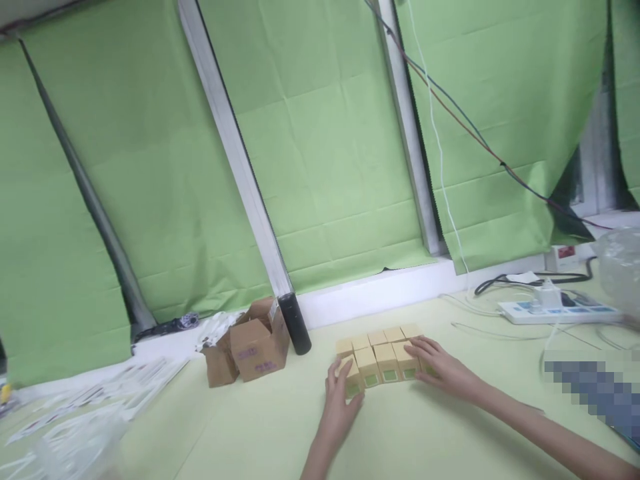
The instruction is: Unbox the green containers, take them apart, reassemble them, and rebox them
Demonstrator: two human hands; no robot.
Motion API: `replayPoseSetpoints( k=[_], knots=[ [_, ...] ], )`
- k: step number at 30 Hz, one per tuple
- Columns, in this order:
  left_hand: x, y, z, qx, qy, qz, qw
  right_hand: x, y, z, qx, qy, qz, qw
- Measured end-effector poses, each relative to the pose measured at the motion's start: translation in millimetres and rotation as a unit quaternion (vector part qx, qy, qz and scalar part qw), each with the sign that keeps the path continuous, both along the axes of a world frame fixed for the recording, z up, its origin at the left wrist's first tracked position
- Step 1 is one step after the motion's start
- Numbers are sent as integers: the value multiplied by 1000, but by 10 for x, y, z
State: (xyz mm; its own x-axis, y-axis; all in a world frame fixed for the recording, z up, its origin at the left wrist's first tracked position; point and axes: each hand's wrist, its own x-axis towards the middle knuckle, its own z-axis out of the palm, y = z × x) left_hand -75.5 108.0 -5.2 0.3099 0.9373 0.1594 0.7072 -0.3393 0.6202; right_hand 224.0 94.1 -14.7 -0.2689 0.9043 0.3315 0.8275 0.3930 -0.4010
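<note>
Two rows of small pale-yellow boxes stand side by side on the table, a back row (377, 338) and a front row (386, 360). Green patches show on the near faces of the front boxes. My left hand (341, 393) is curled around the leftmost front box (352, 377), fingers on its top and far side, thumb near its front lower corner. At the other end, my right hand (440, 367) grips the rightmost front box (427, 369), which its fingers largely cover.
Behind to the left stand an open cardboard box (257, 350) and a black cylinder (295, 323). A white power strip (560, 312) with cables lies at the right, near a clear plastic bag (620, 267). Printed sheets (90, 393) and plastic wrap (83, 443) lie far left.
</note>
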Motion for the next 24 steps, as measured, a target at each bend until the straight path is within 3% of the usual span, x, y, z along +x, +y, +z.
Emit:
replayPoseSetpoints(
  k=[4, 8, 11, 15, 19, 24],
  knots=[
    [57, 23, 16, 4, -16, 15, 1000, 18, -57, 71, 18, 11, 0, 1000],
    [45, -132, -43, 13, -28, 8, 999, 27, -300, 109, 29, 20, 18, 999],
    [65, -298, -197, -38, -116, -55, 991, -47, -567, 112, 10, 38, 54, 998],
    [250, -477, -317, -146, -282, -161, 935, -211, -798, 176, -19, 52, 88, 995],
    [427, -546, -201, -161, -335, -197, 907, -244, -776, 324, -30, 35, 96, 994],
    [403, -564, -134, -169, -330, -148, 917, 5, -483, 431, -23, -30, 73, 997]
  ],
)
